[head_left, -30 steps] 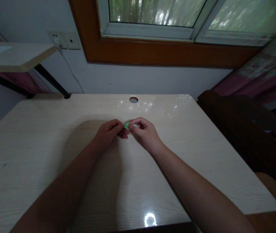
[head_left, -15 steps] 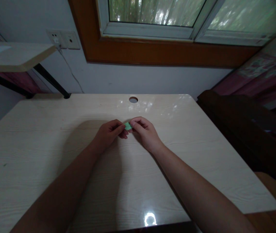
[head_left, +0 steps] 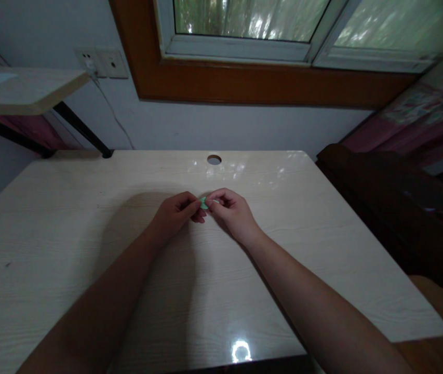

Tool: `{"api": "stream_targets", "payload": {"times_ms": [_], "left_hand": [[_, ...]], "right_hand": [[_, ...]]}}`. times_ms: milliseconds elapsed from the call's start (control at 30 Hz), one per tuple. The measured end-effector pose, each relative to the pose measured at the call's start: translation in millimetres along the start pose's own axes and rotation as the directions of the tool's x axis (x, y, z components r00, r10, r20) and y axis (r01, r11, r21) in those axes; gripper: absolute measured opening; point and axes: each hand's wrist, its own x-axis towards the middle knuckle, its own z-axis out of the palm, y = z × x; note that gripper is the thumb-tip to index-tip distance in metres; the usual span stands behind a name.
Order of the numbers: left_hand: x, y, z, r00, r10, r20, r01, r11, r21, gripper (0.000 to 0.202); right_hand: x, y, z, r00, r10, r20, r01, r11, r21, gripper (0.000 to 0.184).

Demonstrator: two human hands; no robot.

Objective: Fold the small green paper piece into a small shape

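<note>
A small piece of green paper [head_left: 203, 203] shows between my fingertips, above the middle of the pale wood-grain desk [head_left: 314, 270]. My left hand [head_left: 177, 212] pinches its left side between thumb and forefinger, with the other fingers curled beneath. From the right, my right hand [head_left: 231, 212] pinches the other side, thumb and forefinger closed on it. The fingertips of both hands nearly meet, so most of the paper is hidden and its exact shape cannot be made out.
A round cable hole [head_left: 214, 160] lies near the desk's back edge. On the left, a raised shelf [head_left: 30, 98] stands on black legs. A white cable [head_left: 114, 114] hangs from the wall socket [head_left: 100, 63]. Dark wooden furniture [head_left: 392, 208] borders the right side.
My right hand's fingertips have moved slightly left, closer to the left hand. Less of the green paper shows now. My left hand has hardly moved.
</note>
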Motion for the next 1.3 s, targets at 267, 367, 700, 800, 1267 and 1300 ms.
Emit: {"api": "stream_targets", "payload": {"times_ms": [267, 367, 700, 800, 1267, 1300], "left_hand": [[0.4, 0.0, -0.9, 0.999, -0.017, 0.042, 0.018, 1.000, -0.010, 0.026], [-0.2, 0.7, -1.2, 0.999, -0.013, 0.040, 0.014, 1.000, -0.022, 0.026], [0.0, 2.9, -0.9, 1.000, -0.018, 0.020, 0.018, 1.000, 0.002, 0.029], [0.3, 2.8, -0.1, 1.000, -0.019, 0.009, 0.019, 1.000, 0.010, 0.028], [-0.1, 5.4, 1.2, 0.999, -0.021, 0.024, 0.020, 1.000, 0.011, 0.028], [-0.1, 5.8, 1.2, 1.000, -0.018, 0.022, 0.018, 1.000, 0.013, 0.028]], "right_hand": [[0.0, -1.6, -1.1, 1.000, -0.001, -0.008, 0.001, 0.999, -0.042, 0.015], [-0.5, -1.9, -0.9, 1.000, 0.008, -0.009, -0.008, 1.000, -0.018, 0.014], [-1.3, -0.4, -1.0, 0.999, 0.050, 0.019, -0.051, 0.997, 0.055, 0.015], [-1.0, 1.1, -0.9, 0.998, 0.048, 0.039, -0.052, 0.993, 0.107, 0.018], [-0.9, -0.6, 1.1, 0.998, 0.054, 0.011, -0.055, 0.989, 0.136, 0.015], [-0.8, -0.2, 0.9, 0.999, 0.052, 0.015, -0.054, 0.989, 0.138, 0.014]]}}
